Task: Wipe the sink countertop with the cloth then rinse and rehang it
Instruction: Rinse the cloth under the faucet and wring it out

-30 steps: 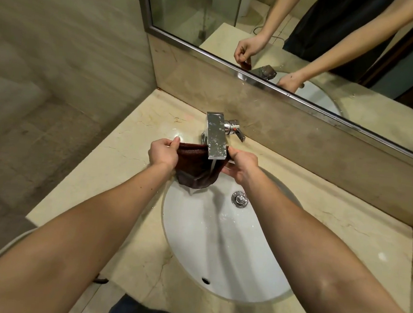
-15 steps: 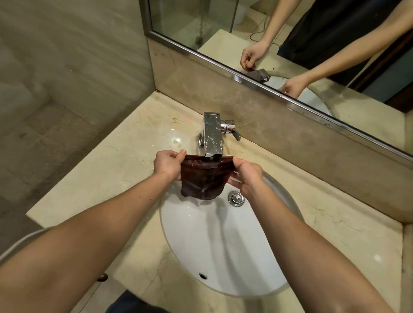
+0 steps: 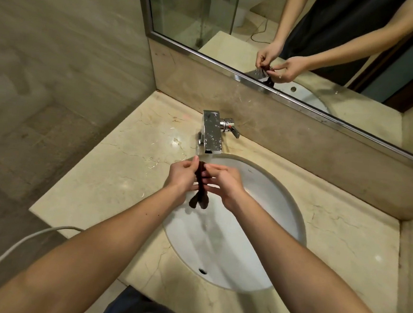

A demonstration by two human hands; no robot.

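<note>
You've bunched the cloth [image 3: 198, 198]; left hand [image 3: 182, 176] and right hand [image 3: 225, 182] both pinch it between them. Sodden, limp: squeeze mid-length.

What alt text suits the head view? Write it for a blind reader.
A left hand and right hand grip a bunched dark cloth over the white sink basin, in front of a chrome faucet. A beige marble countertop surrounds the basin.

Cloth [image 3: 200, 180] between left hand [image 3: 183, 176] and right hand [image 3: 223, 182], over sink [image 3: 270, 210], tap [image 3: 211, 132] behind, countertop [image 3: 116, 164] around, mirror [image 3: 260, 24] behind.
</note>
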